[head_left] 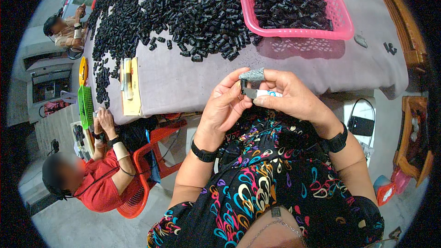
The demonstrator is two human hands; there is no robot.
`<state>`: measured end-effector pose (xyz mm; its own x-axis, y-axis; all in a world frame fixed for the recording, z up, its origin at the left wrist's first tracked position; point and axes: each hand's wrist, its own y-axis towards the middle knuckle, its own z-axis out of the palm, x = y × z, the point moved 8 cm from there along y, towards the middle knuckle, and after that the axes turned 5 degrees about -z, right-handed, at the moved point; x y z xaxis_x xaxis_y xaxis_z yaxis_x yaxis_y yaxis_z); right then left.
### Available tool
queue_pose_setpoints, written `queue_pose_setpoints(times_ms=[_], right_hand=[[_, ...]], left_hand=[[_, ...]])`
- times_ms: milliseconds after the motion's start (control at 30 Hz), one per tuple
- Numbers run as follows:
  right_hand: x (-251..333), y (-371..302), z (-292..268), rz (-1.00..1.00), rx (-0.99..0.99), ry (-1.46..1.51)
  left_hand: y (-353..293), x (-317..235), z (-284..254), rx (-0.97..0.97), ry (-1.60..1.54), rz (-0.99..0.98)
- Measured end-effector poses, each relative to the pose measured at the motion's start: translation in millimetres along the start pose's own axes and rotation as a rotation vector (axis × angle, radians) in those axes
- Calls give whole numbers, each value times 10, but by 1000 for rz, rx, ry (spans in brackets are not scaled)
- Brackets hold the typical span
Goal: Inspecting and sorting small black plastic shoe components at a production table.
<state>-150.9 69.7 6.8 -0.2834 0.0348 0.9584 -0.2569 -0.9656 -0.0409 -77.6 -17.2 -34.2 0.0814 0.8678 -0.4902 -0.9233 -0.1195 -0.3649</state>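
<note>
The left hand [224,103] pinches a black part [244,87], the right hand [294,94] a blade [251,93] — work likely best done with short, light strokes.

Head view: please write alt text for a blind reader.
A person's left hand holds a small black part; the right hand holds a small blade close to it. Beyond, black pieces lie heaped on a table and in a pink basket.
</note>
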Motion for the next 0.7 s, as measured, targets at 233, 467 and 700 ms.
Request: queue_pose_setpoints(times_ms=[233, 467, 700], right_hand=[[-20, 9, -2, -37, -27, 15], [-61, 62, -59, -126, -38, 61], [-35, 16, 30, 7, 11, 43]], left_hand=[[4, 4, -32, 26, -15, -13], [12, 53, 15, 123, -13, -46], [8, 2, -30, 9, -55, -32]])
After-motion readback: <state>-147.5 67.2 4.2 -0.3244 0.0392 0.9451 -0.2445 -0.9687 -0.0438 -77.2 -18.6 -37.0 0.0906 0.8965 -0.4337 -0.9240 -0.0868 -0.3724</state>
